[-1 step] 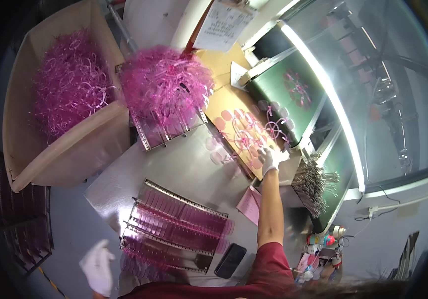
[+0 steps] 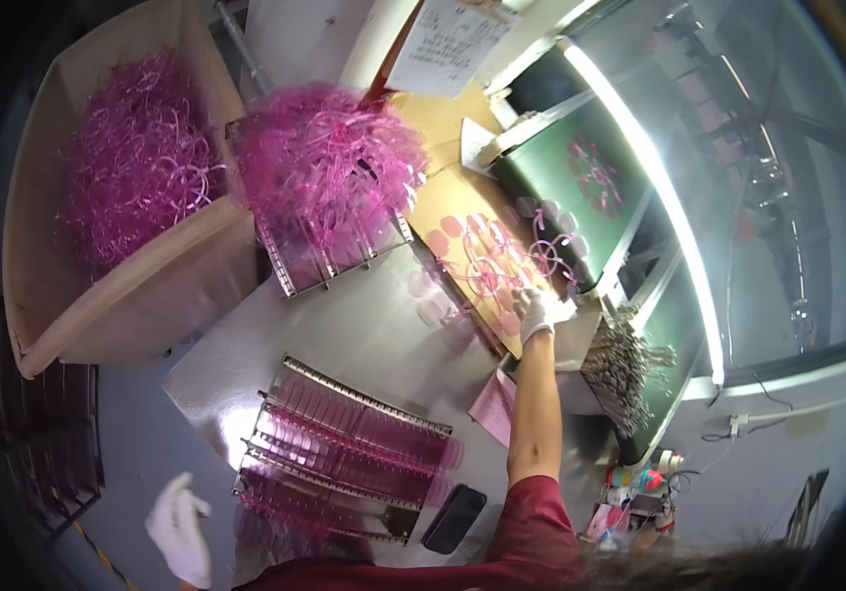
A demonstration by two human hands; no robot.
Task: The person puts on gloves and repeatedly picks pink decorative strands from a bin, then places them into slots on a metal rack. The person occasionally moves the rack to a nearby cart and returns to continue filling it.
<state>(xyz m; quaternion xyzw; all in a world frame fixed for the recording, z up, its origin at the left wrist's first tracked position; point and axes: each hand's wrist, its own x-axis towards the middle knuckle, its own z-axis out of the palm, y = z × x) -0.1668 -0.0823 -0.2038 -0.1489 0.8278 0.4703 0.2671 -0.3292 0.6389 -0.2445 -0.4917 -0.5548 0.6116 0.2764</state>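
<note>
My right hand, in a white glove, reaches to the near right end of a tan board. Pink round discs joined by thin branching stems, a disc cluster, lie beside its fingers. Glare washes out its fingertips, so their grip is unclear. My left hand, also gloved, hangs at the lower left, off the table's edge, with fingers apart and nothing in them. Nearest to it is a metal rack holding rows of pink-purple discs.
A large bin holds tangled pink stems. Next to it a pink heap covers another rack. A green conveyor belt runs under a bright tube lamp. Metal clips, a phone and pink paper lie nearer.
My left hand has shifted slightly to the left. My right hand stays at the disc cluster, and the whole view has moved a little.
</note>
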